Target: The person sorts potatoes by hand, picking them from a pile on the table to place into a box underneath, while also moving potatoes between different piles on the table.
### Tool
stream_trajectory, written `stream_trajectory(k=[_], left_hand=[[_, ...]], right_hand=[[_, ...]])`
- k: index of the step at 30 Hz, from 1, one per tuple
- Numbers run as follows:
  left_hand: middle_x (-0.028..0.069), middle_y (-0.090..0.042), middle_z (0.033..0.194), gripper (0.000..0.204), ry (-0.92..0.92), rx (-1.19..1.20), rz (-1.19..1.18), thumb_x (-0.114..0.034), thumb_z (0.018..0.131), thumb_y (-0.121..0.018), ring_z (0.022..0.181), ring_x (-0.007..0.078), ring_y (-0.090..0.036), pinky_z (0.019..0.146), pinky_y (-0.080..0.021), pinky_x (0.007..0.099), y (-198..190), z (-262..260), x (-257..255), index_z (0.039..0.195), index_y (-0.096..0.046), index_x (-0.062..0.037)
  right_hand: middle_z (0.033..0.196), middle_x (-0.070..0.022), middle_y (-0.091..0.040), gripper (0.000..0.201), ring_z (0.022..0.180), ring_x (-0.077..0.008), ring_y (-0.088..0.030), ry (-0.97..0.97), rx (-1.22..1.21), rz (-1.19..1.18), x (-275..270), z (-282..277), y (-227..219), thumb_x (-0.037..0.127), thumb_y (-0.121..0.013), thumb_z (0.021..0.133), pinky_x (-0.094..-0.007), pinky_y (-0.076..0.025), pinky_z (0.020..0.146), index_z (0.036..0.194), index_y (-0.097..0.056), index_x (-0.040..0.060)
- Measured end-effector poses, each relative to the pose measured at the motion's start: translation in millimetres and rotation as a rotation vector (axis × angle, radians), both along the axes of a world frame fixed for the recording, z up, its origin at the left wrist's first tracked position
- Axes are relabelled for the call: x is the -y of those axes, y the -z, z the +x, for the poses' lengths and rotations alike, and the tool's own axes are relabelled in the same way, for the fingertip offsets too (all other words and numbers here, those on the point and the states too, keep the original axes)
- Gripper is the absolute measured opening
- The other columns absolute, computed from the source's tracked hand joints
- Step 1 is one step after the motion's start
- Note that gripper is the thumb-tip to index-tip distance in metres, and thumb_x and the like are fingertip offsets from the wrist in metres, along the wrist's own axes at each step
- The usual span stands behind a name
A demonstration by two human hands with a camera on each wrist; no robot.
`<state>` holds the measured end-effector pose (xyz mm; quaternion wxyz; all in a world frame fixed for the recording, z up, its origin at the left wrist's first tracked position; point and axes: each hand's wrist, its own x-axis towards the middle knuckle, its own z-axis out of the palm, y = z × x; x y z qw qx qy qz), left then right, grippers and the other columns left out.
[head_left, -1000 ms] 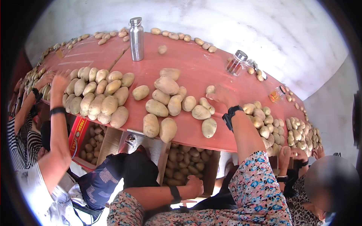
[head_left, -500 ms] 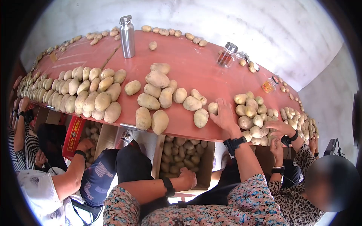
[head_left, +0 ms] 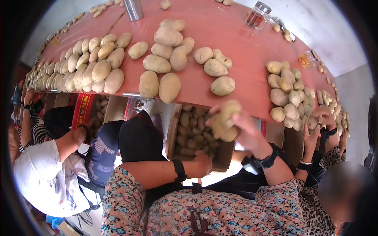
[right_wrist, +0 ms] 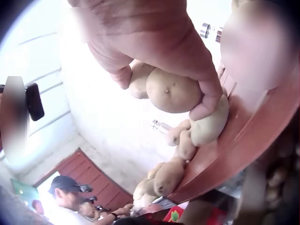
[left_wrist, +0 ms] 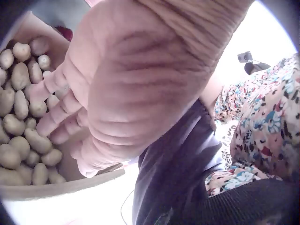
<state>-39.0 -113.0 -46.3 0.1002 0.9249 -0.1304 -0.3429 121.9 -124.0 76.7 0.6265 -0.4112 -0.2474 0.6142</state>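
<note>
My right hand (head_left: 250,131) grips pale potatoes (head_left: 226,114) just off the table's front edge, blurred by motion in the head view. In the right wrist view two potatoes (right_wrist: 173,91) show side by side between the thumb and fingers. My left hand (head_left: 202,164) hangs over the near side of a cardboard box (head_left: 225,155) full of potatoes (left_wrist: 21,105). Its fingers (left_wrist: 58,112) are loosely bent and hold nothing. A small group of loose potatoes (head_left: 215,67) lies on the red table just beyond my right hand.
On the red table (head_left: 244,84) sit a potato cluster (head_left: 156,63), long rows (head_left: 101,70) at left and a pile (head_left: 291,104) at right. A steel bottle (head_left: 134,10) and glass jar (head_left: 258,15) stand farther back. People sit close on both sides, one holding a potato (head_left: 313,123).
The right hand reached to a small potato on the table, then came back toward me with potatoes in its grip. The left hand stayed by the box. The head view tilted downward.
</note>
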Motion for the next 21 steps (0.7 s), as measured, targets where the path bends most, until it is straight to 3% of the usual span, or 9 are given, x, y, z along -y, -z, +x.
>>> stream_trajectory(k=[2, 5, 9, 11, 12, 15, 18, 21], left_hand=[[0.0084, -0.061, 0.102, 0.020, 0.017, -0.046, -0.029, -0.016, 0.078, -0.056, 0.096, 0.0243, -0.058, 0.073, -0.042, 0.0427, 4, -1, 4, 0.093, -0.068, -0.0110], [0.0096, -0.060, 0.103, 0.021, 0.056, -0.102, -0.066, -0.016, 0.077, -0.058, 0.095, 0.0253, -0.058, 0.073, -0.043, 0.0440, 11, 1, 7, 0.094, -0.068, -0.0095], [0.0107, -0.059, 0.105, 0.022, 0.091, -0.156, -0.116, -0.016, 0.076, -0.060, 0.093, 0.0263, -0.058, 0.073, -0.043, 0.0453, 13, -3, 9, 0.095, -0.068, -0.0079], [0.0094, -0.061, 0.101, 0.025, 0.104, 0.043, 0.027, -0.016, 0.075, -0.062, 0.094, 0.0266, -0.058, 0.071, -0.044, 0.0449, 6, -4, 7, 0.098, -0.067, -0.0078], [0.0068, -0.063, 0.097, 0.027, 0.125, -0.013, 0.056, -0.016, 0.075, -0.061, 0.097, 0.0256, -0.057, 0.071, -0.044, 0.0439, -5, 0, 4, 0.101, -0.066, -0.0093], [0.0062, -0.064, 0.097, 0.027, 0.086, -0.167, 0.022, -0.015, 0.076, -0.060, 0.098, 0.0244, -0.056, 0.076, -0.044, 0.0409, -3, 2, 4, 0.102, -0.066, -0.0098], [0.0060, -0.065, 0.101, 0.024, 0.004, -0.327, -0.145, -0.014, 0.076, -0.060, 0.096, 0.0233, -0.058, 0.073, -0.045, 0.0369, 33, -5, 21, 0.098, -0.068, -0.0101], [0.0023, -0.066, 0.099, 0.023, -0.116, -0.285, -0.178, -0.014, 0.077, -0.060, 0.100, 0.0221, -0.058, 0.070, -0.046, 0.0336, 39, -16, 23, 0.098, -0.068, -0.0103]], right_hand=[[0.113, -0.0103, -0.052, 0.048, 0.097, -0.0258, -0.059, -0.127, -0.297, -0.150, 11, -23, 29, 0.043, -0.056, 0.085, -0.0359, -0.055, 0.064, 0.115, -0.044, 0.0065], [0.107, -0.0082, -0.054, 0.045, 0.092, -0.0327, -0.058, -0.071, -0.679, -0.546, 36, -44, 98, 0.046, -0.052, 0.087, -0.0429, -0.054, 0.066, 0.115, -0.043, 0.0120], [0.105, -0.0092, -0.052, 0.041, 0.093, -0.0349, -0.056, 0.148, -0.736, -0.699, 45, -28, 139, 0.041, -0.051, 0.089, -0.0445, -0.053, 0.072, 0.115, -0.042, 0.0102], [0.105, -0.0123, -0.050, 0.036, 0.096, -0.0359, -0.054, 0.461, -0.708, -0.667, 46, -24, 149, 0.034, -0.052, 0.090, -0.0441, -0.051, 0.077, 0.111, -0.043, 0.0067], [0.106, -0.0149, -0.047, 0.031, 0.098, -0.0368, -0.053, 0.494, -0.642, -0.713, 47, -31, 142, 0.027, -0.051, 0.091, -0.0440, -0.051, 0.079, 0.109, -0.043, 0.0032], [0.111, -0.0183, -0.044, 0.028, 0.102, -0.0391, -0.050, 0.357, -0.637, -0.761, 63, -56, 126, 0.026, -0.048, 0.092, -0.0422, -0.050, 0.082, 0.108, -0.044, 0.0024], [0.114, -0.0203, -0.042, 0.027, 0.105, -0.0395, -0.048, 0.419, -0.743, -0.764, 71, -69, 120, 0.023, -0.047, 0.092, -0.0448, -0.048, 0.087, 0.108, -0.043, 0.0022], [0.117, -0.0211, -0.039, 0.029, 0.107, -0.0399, -0.047, 0.431, -0.827, -0.746, 71, -75, 131, 0.025, -0.045, 0.093, -0.0467, -0.047, 0.090, 0.110, -0.041, 0.0017]])
